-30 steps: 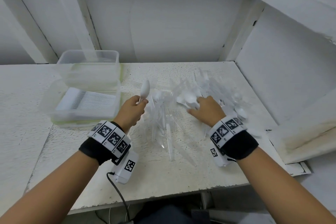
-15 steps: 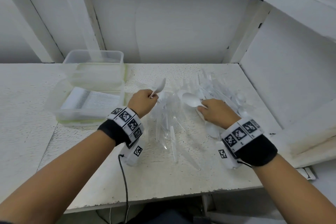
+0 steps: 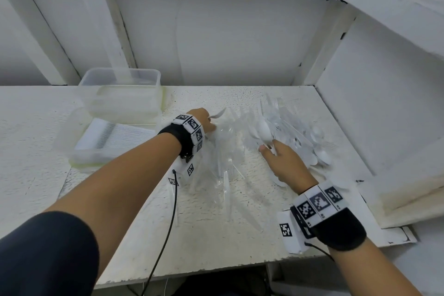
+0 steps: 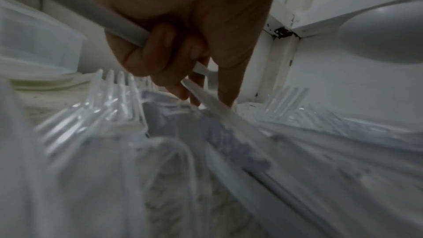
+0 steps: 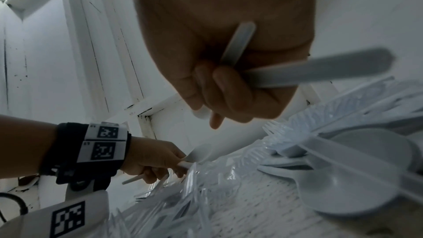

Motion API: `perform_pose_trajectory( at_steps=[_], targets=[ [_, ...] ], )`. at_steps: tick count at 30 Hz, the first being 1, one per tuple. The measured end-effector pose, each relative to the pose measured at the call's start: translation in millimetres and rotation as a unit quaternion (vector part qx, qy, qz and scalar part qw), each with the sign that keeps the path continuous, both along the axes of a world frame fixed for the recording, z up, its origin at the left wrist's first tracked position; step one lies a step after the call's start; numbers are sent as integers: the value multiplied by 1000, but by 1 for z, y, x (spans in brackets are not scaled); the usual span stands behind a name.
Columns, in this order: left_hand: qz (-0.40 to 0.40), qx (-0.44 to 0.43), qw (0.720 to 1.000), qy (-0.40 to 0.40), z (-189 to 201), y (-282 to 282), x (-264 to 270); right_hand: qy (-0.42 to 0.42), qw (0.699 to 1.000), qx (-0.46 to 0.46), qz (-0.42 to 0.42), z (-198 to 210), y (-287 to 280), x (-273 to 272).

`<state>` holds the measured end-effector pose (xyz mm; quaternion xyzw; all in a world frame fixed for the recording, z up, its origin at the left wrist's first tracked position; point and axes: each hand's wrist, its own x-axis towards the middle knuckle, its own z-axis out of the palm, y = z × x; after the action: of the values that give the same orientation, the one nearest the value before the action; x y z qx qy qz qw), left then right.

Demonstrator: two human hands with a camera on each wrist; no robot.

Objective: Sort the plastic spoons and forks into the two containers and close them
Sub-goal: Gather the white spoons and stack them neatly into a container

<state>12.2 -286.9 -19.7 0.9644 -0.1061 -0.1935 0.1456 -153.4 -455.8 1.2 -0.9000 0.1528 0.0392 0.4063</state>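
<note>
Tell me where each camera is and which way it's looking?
Head: on the head, looking down at the table; both forearms, left hand, right hand show.
Left wrist: on the left wrist, looking along curled fingers gripping white spoons over clear forks.
Right wrist: looks past fingers gripping white spoon handles.
Shared: head and right wrist views both show the left hand.

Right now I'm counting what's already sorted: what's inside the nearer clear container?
The nearer container holds a neat row of white cutlery. Through the cloudy wall, spoons or forks can't be told apart.
</note>
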Motion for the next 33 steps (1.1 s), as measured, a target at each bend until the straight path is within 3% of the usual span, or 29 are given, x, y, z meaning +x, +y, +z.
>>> perform_pose_trajectory(
  at_steps=[4,13,23,29,33],
  targets=[
    [-44,65,997,3,-5,-12,-4,2,1000,15,-1,-6,1,0],
    [-13,60,998,-3,-10,-10,-1,5,1000,13,9,-7,1,0],
    [115,-110,984,79,1,-10,5,-8,999,50,18,-12,5,9],
    [-7,-31,998,48,-1,-4,3,-18,999,22,24,-13,11,20],
    [-35,-20,999,28,-1,4,-3,-11,998,10,65,-8,24,45]
  ],
)
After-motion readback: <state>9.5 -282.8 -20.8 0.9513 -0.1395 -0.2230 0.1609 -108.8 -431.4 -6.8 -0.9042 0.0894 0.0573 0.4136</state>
